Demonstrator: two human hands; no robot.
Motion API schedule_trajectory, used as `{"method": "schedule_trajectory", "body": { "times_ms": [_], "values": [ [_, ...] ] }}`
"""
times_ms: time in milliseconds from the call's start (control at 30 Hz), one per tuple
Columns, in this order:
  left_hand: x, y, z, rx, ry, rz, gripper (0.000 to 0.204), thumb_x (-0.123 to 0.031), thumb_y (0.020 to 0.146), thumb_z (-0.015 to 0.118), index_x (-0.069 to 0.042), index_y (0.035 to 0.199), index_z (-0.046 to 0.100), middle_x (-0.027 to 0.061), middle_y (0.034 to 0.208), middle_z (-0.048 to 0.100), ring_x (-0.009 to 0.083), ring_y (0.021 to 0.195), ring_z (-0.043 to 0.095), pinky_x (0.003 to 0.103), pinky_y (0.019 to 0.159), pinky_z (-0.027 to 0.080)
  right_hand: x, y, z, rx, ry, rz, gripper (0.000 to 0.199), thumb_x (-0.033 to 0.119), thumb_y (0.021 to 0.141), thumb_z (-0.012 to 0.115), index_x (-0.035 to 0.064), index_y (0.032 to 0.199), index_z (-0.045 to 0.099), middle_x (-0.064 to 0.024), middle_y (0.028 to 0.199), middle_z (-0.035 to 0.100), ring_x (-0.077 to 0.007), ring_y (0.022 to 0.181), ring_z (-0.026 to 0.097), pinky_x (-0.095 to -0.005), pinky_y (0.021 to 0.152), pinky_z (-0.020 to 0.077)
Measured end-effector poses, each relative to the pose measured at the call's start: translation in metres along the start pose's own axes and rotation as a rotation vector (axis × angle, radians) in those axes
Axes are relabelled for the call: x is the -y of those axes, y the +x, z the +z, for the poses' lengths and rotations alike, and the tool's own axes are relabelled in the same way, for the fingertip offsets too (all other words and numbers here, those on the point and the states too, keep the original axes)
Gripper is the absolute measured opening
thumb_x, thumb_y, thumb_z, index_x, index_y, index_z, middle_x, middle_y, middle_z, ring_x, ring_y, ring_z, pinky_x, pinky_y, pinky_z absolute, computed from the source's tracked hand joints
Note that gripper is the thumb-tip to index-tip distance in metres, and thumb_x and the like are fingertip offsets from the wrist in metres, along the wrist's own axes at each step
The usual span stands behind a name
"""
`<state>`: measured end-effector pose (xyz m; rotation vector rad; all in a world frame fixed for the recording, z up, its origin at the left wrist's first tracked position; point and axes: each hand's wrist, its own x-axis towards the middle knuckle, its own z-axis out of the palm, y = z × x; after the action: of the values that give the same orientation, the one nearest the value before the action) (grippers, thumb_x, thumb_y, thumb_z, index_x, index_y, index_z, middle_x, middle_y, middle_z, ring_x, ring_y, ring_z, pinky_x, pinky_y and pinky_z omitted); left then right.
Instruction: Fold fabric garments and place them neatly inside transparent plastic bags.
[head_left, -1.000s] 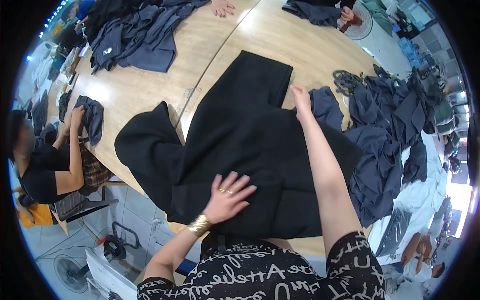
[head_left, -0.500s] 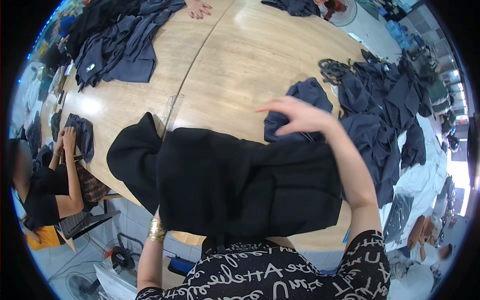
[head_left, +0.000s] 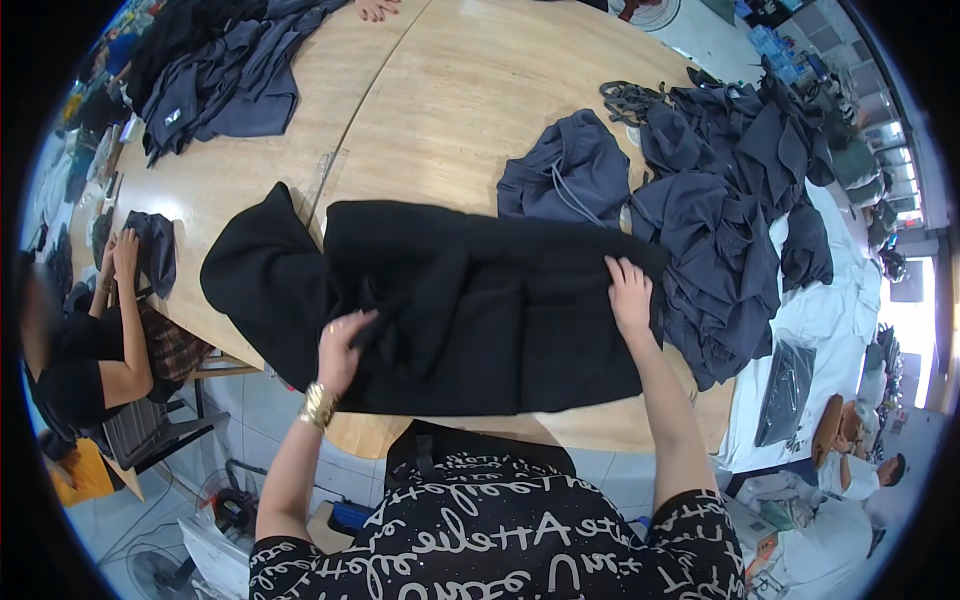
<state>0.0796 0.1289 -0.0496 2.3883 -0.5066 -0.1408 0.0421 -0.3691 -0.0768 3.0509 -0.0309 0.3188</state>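
Observation:
A black hoodie lies folded lengthwise on the wooden table before me. Its hood spreads out at the left end, and the body reaches to the right. At the hood end my left hand, with a gold cuff at the wrist, has its fingers closed on a bunched fold of the cloth. My right hand rests on the right end of the hoodie, fingers spread lightly on the fabric. Just beyond the hoodie, a dark grey-blue garment with a drawstring lies on the table.
A heap of dark grey-blue garments covers the right side. More dark clothes lie at the far left. A co-worker handles dark cloth at the left; another person's hand rests at the far edge. A table seam runs away from me.
The hoodie has come down flatter on the table. My left hand has emerged from beneath onto its top; my right hand has moved from above the drawstring garment down onto the hoodie.

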Motion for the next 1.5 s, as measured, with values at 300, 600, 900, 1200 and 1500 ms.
{"method": "schedule_trajectory", "body": {
  "times_ms": [300, 600, 900, 1200, 1500],
  "values": [
    [-0.015, 0.101, -0.188, -0.59, -0.789, -0.394, 0.058, -0.035, 0.085, 0.065, 0.006, 0.123, 0.048, 0.0125, 0.113, 0.059, 0.0168, 0.101, 0.057, 0.027, 0.088, 0.044, 0.004, 0.086, -0.063, 0.346, 0.196, -0.086, 0.04, 0.021, 0.069, 0.068, 0.0132, 0.105, 0.051, -0.01, 0.103, 0.053, -0.0274, 0.104, 0.051, -0.0481, 0.082, 0.0417],
    [-0.08, 0.123, -0.222, -0.322, -0.99, -0.226, 0.037, -0.02, 0.09, 0.059, 0.0, 0.12, 0.054, 0.0096, 0.113, 0.061, 0.017, 0.1, 0.06, 0.026, 0.085, 0.048, -0.021, 0.062, -0.046, -0.013, 0.082, 0.017, 0.018, 0.022, 0.07, 0.063, 0.0084, 0.08, 0.057, -0.0056, 0.082, 0.056, -0.0244, 0.089, 0.056, -0.0404, 0.072, 0.0431],
    [-0.115, 0.154, -0.258, -0.279, -0.993, -0.07, 0.034, -0.018, 0.09, 0.058, 0.001, 0.118, 0.054, 0.0097, 0.108, 0.063, 0.0167, 0.094, 0.063, 0.026, 0.082, 0.05, 0.0, 0.064, -0.025, -0.169, 0.105, 0.253, 0.029, 0.013, 0.066, 0.069, 0.0112, 0.091, 0.054, -0.0066, 0.09, 0.057, -0.0259, 0.093, 0.054, -0.0406, 0.074, 0.0435],
    [-0.191, 0.042, -0.139, 1.276, -0.28, 0.098, 0.047, -0.031, 0.084, 0.066, 0.003, 0.114, 0.056, 0.02, 0.085, 0.063, 0.024, 0.077, 0.062, 0.032, 0.072, 0.048, 0.019, -0.081, -0.086, 0.011, 0.183, -0.147, 0.024, -0.002, 0.068, 0.056, 0.0086, 0.09, 0.053, -0.0091, 0.096, 0.052, -0.0259, 0.094, 0.052, -0.0372, 0.08, 0.0413],
    [-0.177, -0.003, 0.045, 1.1, -0.716, 0.517, 0.047, -0.026, 0.088, 0.06, -0.006, 0.129, 0.047, 0.0182, 0.112, 0.06, 0.0247, 0.103, 0.06, 0.034, 0.09, 0.046, 0.058, 0.025, -0.085, 0.187, 0.132, -0.062, 0.014, 0.004, 0.078, 0.054, 0.0075, 0.091, 0.058, -0.0116, 0.089, 0.057, -0.0294, 0.088, 0.055, -0.0397, 0.073, 0.0449]
  ]
}}
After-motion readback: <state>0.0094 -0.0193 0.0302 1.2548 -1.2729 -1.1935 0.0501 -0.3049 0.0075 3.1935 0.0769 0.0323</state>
